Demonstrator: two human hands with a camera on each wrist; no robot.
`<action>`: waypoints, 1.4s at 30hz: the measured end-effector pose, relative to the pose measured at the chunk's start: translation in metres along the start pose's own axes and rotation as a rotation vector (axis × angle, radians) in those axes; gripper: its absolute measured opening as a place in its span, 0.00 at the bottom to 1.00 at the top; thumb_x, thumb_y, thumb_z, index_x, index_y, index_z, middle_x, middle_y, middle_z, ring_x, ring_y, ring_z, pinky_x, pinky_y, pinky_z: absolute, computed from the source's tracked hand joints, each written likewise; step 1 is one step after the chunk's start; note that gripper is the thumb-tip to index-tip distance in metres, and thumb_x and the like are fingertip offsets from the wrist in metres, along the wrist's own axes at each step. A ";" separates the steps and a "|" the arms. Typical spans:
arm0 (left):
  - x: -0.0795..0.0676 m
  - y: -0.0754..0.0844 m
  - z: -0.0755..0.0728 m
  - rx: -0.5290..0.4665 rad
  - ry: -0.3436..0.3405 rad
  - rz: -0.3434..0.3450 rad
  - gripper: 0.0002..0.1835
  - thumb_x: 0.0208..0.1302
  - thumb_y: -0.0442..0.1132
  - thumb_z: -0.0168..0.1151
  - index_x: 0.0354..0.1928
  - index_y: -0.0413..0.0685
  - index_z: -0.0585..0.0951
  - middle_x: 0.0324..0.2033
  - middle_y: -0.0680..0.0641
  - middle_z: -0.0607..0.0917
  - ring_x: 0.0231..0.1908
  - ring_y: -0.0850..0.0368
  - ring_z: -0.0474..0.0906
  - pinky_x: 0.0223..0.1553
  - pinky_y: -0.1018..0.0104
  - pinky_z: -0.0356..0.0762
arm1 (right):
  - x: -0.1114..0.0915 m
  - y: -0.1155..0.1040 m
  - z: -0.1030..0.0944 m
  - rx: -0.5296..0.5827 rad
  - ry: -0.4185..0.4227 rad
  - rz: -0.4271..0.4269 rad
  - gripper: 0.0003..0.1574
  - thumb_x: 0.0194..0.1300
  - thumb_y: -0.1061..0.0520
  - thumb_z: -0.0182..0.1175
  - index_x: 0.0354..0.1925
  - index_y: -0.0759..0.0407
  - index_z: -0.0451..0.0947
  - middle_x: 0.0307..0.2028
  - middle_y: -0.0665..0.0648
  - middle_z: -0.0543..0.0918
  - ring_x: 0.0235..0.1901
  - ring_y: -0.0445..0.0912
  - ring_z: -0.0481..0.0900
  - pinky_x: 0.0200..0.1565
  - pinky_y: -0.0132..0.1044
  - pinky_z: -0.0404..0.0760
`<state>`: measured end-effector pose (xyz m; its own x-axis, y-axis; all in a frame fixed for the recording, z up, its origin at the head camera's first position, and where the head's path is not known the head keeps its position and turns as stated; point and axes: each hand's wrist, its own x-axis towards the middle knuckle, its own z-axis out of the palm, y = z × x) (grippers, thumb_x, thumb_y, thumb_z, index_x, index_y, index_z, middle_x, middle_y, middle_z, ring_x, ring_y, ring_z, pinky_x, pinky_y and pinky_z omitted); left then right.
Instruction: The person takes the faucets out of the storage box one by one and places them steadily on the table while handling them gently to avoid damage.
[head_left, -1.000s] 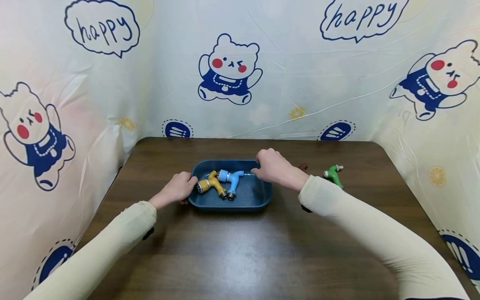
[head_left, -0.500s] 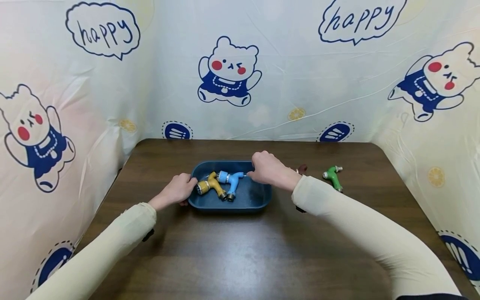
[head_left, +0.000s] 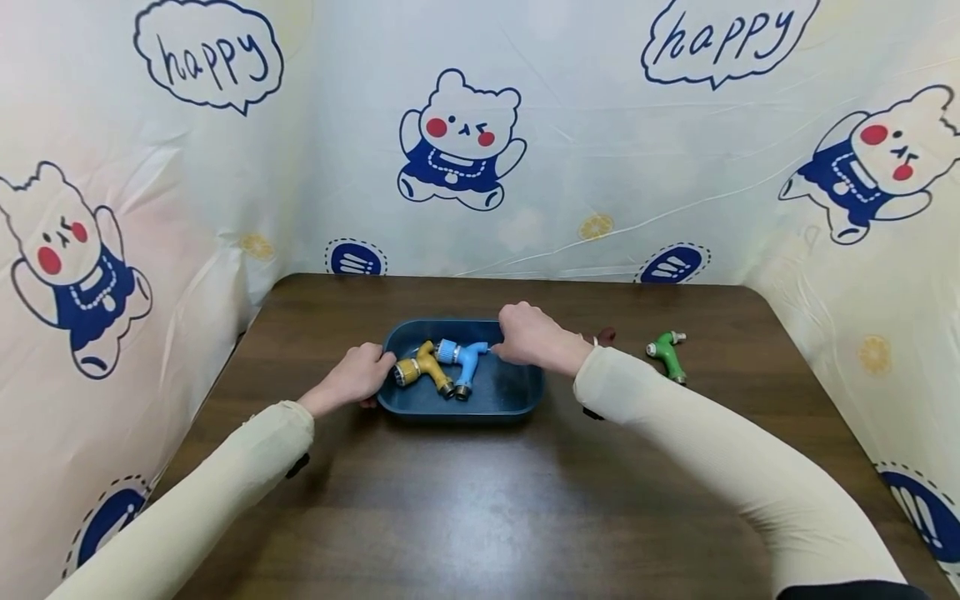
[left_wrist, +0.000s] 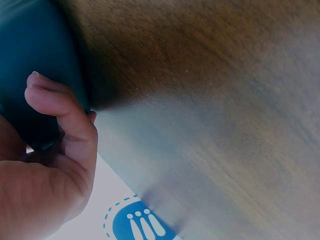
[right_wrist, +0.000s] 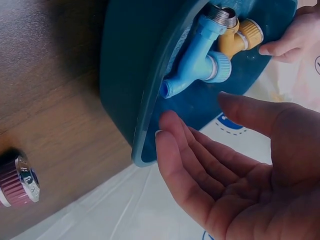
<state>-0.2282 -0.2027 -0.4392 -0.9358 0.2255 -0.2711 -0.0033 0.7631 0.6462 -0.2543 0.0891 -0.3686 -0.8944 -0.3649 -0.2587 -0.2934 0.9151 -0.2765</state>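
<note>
A dark blue plastic tray (head_left: 498, 407) sits on the table, with a light blue tap (head_left: 467, 367) and a yellow tap (head_left: 427, 367) lying in its left half. My left hand (head_left: 358, 372) grips the tray's left end; in the left wrist view its finger (left_wrist: 75, 117) curls over the rim. Above the tray's right part is my right hand (head_left: 528, 333). From the right wrist view, its thumb and loosely bent fingers (right_wrist: 172, 155) are spread apart with nothing between them, close to the light blue tap's outlet (right_wrist: 167, 89).
Right of the tray a green tap (head_left: 666, 357) lies on the brown wooden table (head_left: 480, 500). A dark red tap (right_wrist: 20, 182) lies between them, mostly hidden behind my right wrist in the head view. A printed curtain (head_left: 555, 167) hangs around the table's back and sides.
My right hand has shifted slightly left over the tray, toward the light blue tap. The left hand, tray and taps have stayed in place.
</note>
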 end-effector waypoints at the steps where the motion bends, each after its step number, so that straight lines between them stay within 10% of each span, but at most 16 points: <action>1: 0.000 0.000 0.000 -0.002 -0.005 0.002 0.20 0.83 0.41 0.42 0.45 0.31 0.79 0.27 0.39 0.84 0.17 0.51 0.82 0.20 0.61 0.84 | 0.001 -0.001 0.000 -0.003 0.000 -0.002 0.18 0.72 0.48 0.69 0.32 0.60 0.80 0.23 0.56 0.78 0.22 0.47 0.80 0.24 0.36 0.77; 15: 0.007 -0.017 0.003 -0.027 -0.017 0.016 0.21 0.83 0.43 0.41 0.44 0.32 0.79 0.30 0.38 0.84 0.17 0.51 0.83 0.20 0.60 0.84 | 0.005 -0.006 0.010 -0.002 -0.023 -0.006 0.16 0.72 0.49 0.69 0.41 0.62 0.83 0.27 0.58 0.80 0.25 0.48 0.81 0.26 0.37 0.78; 42: -0.002 0.003 -0.001 0.012 0.005 -0.012 0.20 0.83 0.41 0.41 0.43 0.32 0.78 0.28 0.39 0.84 0.16 0.53 0.81 0.19 0.61 0.83 | 0.014 -0.010 0.017 -0.012 -0.067 -0.026 0.16 0.72 0.49 0.69 0.35 0.59 0.80 0.24 0.54 0.72 0.23 0.46 0.75 0.24 0.35 0.73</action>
<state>-0.2265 -0.2010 -0.4358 -0.9374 0.2133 -0.2754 -0.0106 0.7728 0.6345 -0.2584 0.0715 -0.3851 -0.8621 -0.3987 -0.3127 -0.3206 0.9071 -0.2727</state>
